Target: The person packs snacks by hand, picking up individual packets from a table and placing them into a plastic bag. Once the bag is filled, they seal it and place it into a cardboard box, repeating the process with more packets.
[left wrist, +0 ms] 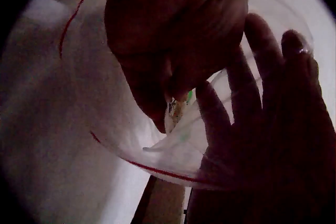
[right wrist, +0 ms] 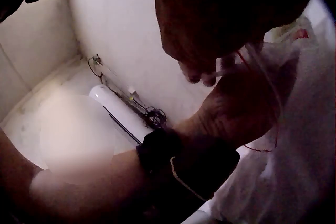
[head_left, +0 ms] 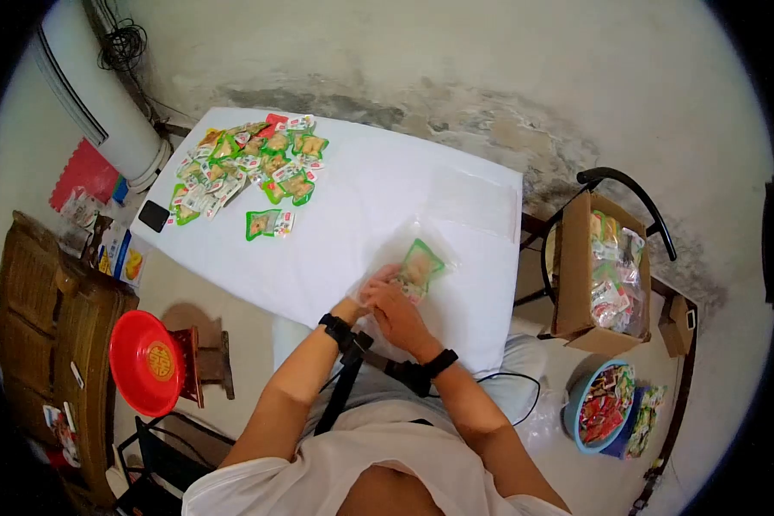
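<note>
My left hand [head_left: 382, 284] reaches inside a clear plastic bag [left wrist: 89, 92] with a red-lined mouth, which rings my wrist. Its bent fingers grip a green-edged food packet [head_left: 421, 265], seen through the film above the white-covered table [head_left: 361, 189]. In the left wrist view only a sliver of the packet shows below that hand. My right hand [head_left: 400, 316] crosses over near the bag's mouth and holds the film from outside. Through the plastic, its fingers [left wrist: 244, 85] appear spread in the left wrist view; in the right wrist view its fingertips lie by the bag's edge.
Many similar packets [head_left: 249, 163] are heaped at the table's far left, near a black phone [head_left: 153, 216]. Flat clear bags [head_left: 473, 202] lie at the right. A cardboard box [head_left: 576, 267] of packets, a blue basin [head_left: 580, 413] and a red basin [head_left: 138, 370] stand around the table.
</note>
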The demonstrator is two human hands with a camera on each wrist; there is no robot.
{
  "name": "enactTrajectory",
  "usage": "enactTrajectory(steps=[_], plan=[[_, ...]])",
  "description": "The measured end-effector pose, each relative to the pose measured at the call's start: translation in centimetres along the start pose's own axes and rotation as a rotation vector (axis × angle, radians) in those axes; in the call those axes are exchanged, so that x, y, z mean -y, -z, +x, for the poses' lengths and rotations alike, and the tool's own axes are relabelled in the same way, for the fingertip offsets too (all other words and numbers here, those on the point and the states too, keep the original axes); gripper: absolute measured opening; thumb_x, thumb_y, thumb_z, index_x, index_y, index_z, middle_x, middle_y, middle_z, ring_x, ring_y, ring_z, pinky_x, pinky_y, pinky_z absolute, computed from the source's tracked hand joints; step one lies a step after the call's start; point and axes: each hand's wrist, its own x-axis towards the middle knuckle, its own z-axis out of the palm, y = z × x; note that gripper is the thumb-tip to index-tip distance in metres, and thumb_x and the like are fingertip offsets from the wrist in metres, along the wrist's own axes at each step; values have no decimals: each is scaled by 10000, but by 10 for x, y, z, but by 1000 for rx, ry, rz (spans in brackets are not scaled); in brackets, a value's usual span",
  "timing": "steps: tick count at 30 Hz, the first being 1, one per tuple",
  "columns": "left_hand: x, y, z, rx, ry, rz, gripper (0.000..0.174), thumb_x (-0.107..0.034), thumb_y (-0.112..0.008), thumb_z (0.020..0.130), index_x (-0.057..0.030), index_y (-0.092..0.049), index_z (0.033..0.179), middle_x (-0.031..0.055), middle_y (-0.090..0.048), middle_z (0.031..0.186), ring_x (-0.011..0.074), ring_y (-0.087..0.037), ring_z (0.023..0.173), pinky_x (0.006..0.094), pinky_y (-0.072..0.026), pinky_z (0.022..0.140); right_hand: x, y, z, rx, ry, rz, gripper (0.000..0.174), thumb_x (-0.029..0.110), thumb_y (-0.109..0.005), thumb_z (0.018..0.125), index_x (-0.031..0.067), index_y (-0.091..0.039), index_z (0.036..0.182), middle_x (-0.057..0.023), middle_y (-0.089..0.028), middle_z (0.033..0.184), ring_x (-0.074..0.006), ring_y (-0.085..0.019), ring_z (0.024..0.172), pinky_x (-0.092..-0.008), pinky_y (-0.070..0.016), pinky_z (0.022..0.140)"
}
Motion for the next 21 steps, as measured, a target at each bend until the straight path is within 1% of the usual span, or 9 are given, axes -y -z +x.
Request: enactTrajectory(steps=[1, 3, 7, 9, 13, 15, 16, 19, 21], plan=[[-1, -2, 0, 4, 0, -2, 584, -123, -573, 846, -47, -299, 1357, 88, -428, 1305, 197, -430, 1170, 320, -358, 993, 1, 1, 0, -1, -2, -3, 173, 63, -512, 846, 48, -548, 1014, -148, -540, 1129, -328, -482, 1101, -422, -355, 962], [-1, -7, 0, -39, -186, 90, 568, -104, -552, 854, -34, -296, 1356, 92, -435, 1292, 194, -447, 1148, 317, -381, 968, 5, 5, -3, -45, 31, -77, 164, 40, -534, 836, 52, -535, 1000, -130, -551, 1106, -316, -489, 1115, -408, -380, 938], [26, 15, 13, -164, -213, 60, 554, -101, -550, 857, -31, -305, 1349, 121, -440, 1261, 195, -459, 1133, 315, -405, 940, 15, 18, -16, -188, -39, -287, 258, 70, -574, 816, 41, -527, 1067, -145, -524, 1125, -319, -479, 1108, -399, -395, 915], [28, 11, 10, -390, -106, 305, 529, -129, -558, 864, -22, -328, 1328, 116, -462, 1226, 196, -474, 1109, 312, -418, 922, -5, 16, -30, -345, -369, -182, 339, 94, -603, 794, 33, -513, 1116, -156, -509, 1121, -322, -478, 1082, -389, -405, 895], [40, 14, 13, -324, -207, 224, 468, -154, -544, 877, -27, -378, 1296, 110, -480, 1201, 196, -497, 1071, 299, -438, 888, -23, 14, -35, -275, -444, -143, 343, 85, -594, 791, 30, -509, 1119, -168, -510, 1093, -335, -490, 1032, -390, -408, 882], [8, -6, 4, -318, -18, -47, 451, -172, -543, 883, -51, -395, 1291, 118, -478, 1200, 205, -514, 1042, 312, -451, 872, -23, 17, -27, -269, -413, -270, 371, 85, -588, 769, 46, -521, 1131, -178, -508, 1091, -359, -474, 1035, -415, -399, 879], [12, -2, 7, -315, -18, -45, 451, -172, -543, 883, -51, -395, 1291, 118, -478, 1200, 205, -514, 1042, 312, -451, 872, -27, 17, -26, -273, -413, -271, 371, 85, -588, 769, 46, -521, 1131, -178, -508, 1091, -359, -474, 1035, -415, -399, 879], [19, 6, 10, -251, 84, 62, 475, -135, -536, 874, -75, -369, 1314, 126, -479, 1205, 206, -524, 1031, 315, -458, 867, -35, 19, -24, -241, -436, -326, 412, 81, -594, 754, 50, -516, 1157, -184, -506, 1106, -355, -475, 1035, -423, -403, 873], [17, 4, 10, -293, -36, 400, 526, -78, -512, 857, -44, -314, 1343, 164, -469, 1231, 228, -524, 1051, 323, -443, 898, -33, 24, -21, -220, -351, -471, 414, 99, -598, 753, 69, -523, 1159, -175, -514, 1116, -354, -479, 1036, -422, -417, 840]])
